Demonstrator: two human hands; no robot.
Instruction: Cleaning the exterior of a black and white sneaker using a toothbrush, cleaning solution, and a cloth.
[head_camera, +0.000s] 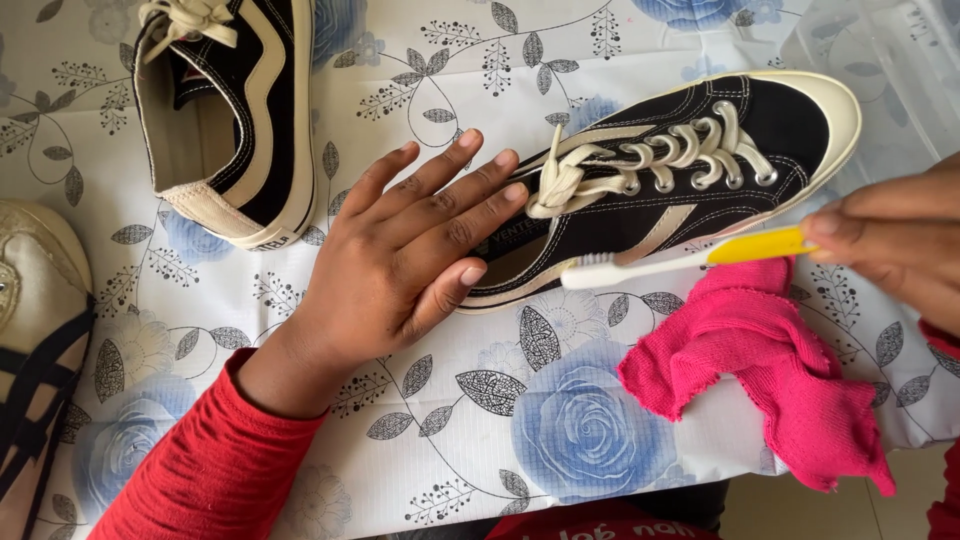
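A black canvas sneaker (690, 175) with cream stripes, white laces and a white toe cap lies on its side, toe to the right. My left hand (410, 250) lies flat over its heel end, fingers spread and pressing it down. My right hand (895, 245) grips a toothbrush (680, 258) with a yellow and white handle; its bristle head touches the sneaker's white sole edge. A pink cloth (765, 370) lies crumpled just below the brush.
The matching black sneaker (235, 110) lies at the upper left. A cream shoe with dark stripes (40, 330) sits at the left edge. A floral plastic tablecloth (560, 420) covers the table; its front edge runs along the bottom right. A clear plastic container (890, 50) is at the top right.
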